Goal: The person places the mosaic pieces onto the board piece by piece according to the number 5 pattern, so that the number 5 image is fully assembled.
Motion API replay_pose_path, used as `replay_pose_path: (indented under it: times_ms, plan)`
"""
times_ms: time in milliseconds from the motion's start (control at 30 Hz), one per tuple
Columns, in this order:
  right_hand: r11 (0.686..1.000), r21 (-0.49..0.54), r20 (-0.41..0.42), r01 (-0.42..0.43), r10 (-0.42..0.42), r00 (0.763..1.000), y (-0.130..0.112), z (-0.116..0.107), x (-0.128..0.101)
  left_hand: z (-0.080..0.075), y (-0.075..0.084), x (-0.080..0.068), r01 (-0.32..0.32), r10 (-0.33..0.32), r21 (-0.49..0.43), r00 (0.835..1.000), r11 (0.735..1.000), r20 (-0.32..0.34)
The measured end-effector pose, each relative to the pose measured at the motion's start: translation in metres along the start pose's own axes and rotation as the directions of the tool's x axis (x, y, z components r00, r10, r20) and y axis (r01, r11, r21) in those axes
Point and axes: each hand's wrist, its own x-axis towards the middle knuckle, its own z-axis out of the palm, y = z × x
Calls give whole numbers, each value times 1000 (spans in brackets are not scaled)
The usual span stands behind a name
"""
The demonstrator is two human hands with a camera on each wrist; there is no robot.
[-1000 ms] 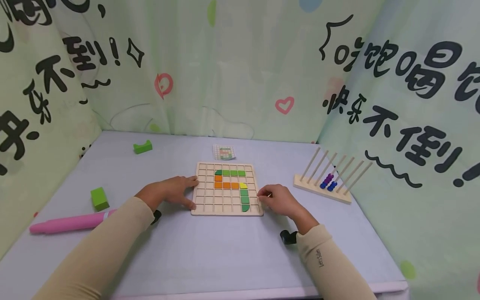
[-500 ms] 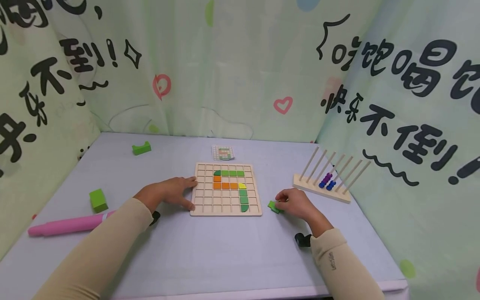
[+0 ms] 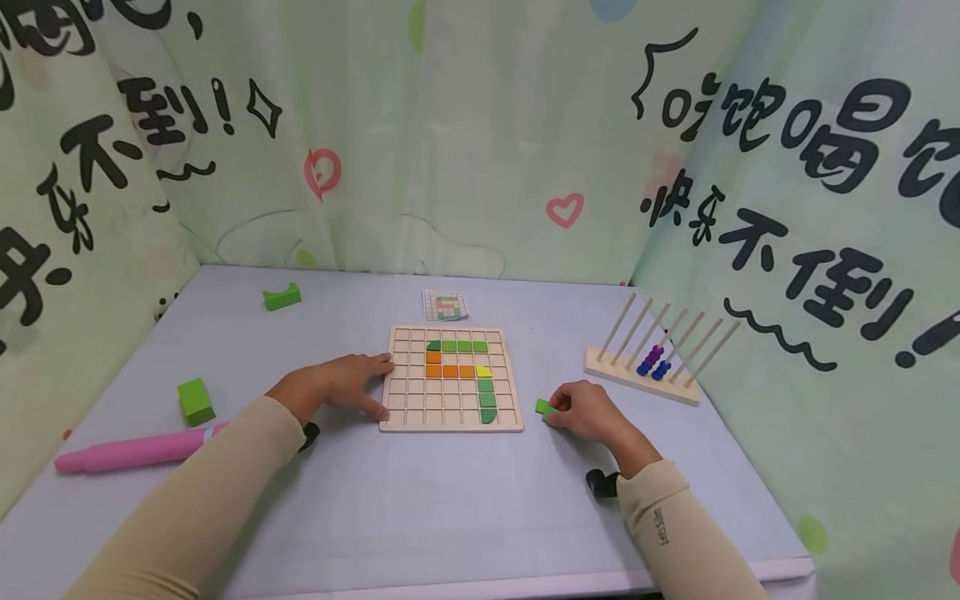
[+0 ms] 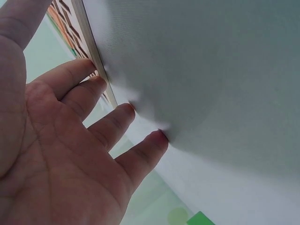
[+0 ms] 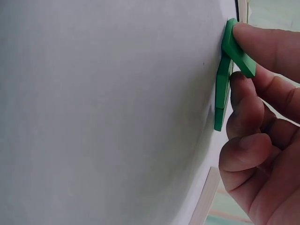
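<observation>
The wooden board (image 3: 451, 379) is kept steady by the left hand (image 3: 341, 383), whose fingers lie straight and spread against its 9 o'clock edge. At 3 o'clock of the board, green tiles (image 5: 228, 70) are pinched by the right hand (image 3: 592, 412); one is tilted up from the tabletop (image 3: 420, 500), probably to separate it.

Pale grey table (image 3: 420, 508). Near the middle, a wooden grid board (image 3: 451, 379); behind it, toward the far edge, a small pattern card (image 3: 446, 305). Toward the right edge, a bead rack (image 3: 642, 375). Just right of the board, small green tiles (image 3: 545, 407). Near the far left corner, a notched green block (image 3: 282, 296); by the left edge, a green cube (image 3: 196, 400) and a pink roller (image 3: 135, 452).
</observation>
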Motion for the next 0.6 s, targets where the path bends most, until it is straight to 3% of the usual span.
replay_pose_path:
  times_ms: [600]
  plan:
    - [991,117,49,71,-77,996,-26,-3,3,0,-2,0,-14,14,-7,1000,1000,-1]
